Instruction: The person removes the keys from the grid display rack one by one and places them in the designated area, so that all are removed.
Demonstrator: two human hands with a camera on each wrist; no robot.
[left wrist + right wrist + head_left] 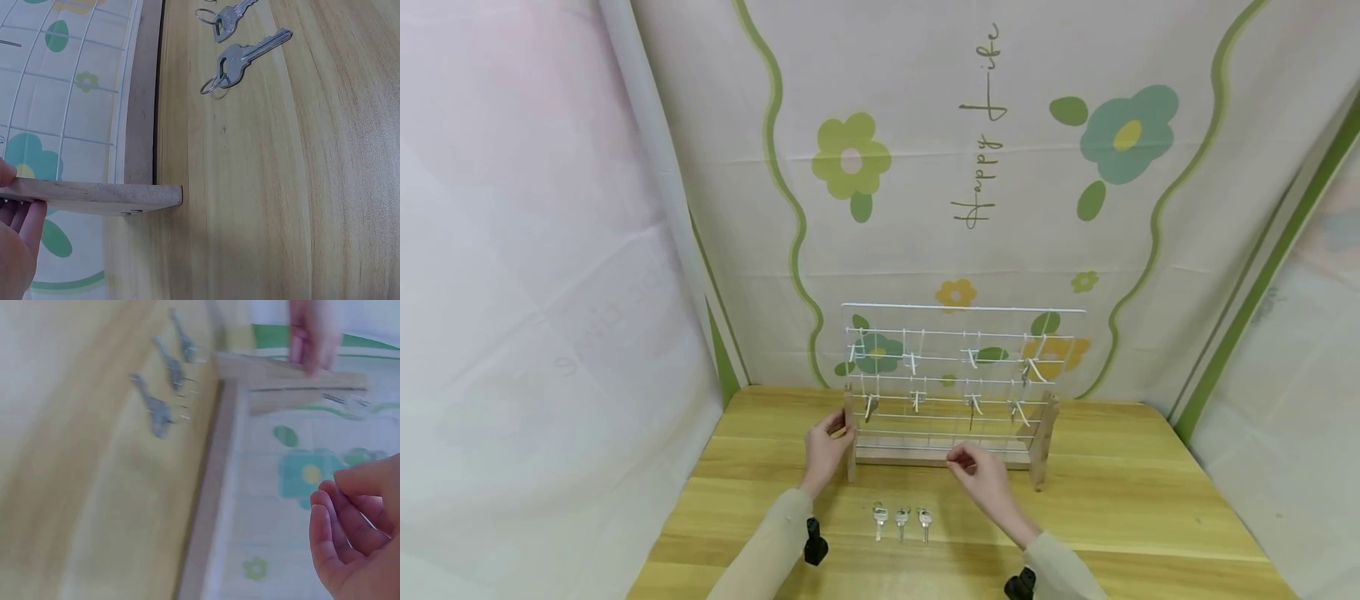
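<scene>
A white wire display rack with a wooden base bar [943,457] stands on the table. My left hand [826,446] grips its left wooden side panel [94,195], thumb on one face and fingers on the other. In front of the base bar, my right hand [985,483] hovers with fingers loosely curled and nothing visible between them, as the right wrist view also shows. Three silver keys with rings lie in a row on the table: a left key [881,518], a middle key [902,520] and a right key [926,520].
White hooks [916,402] hang in two rows on the wire grid, and a key [973,414] hangs from one lower hook. The right side panel [1042,442] stands on the wooden table [1150,517]. Behind is a flowered cloth [910,225]; more cloth encloses both sides.
</scene>
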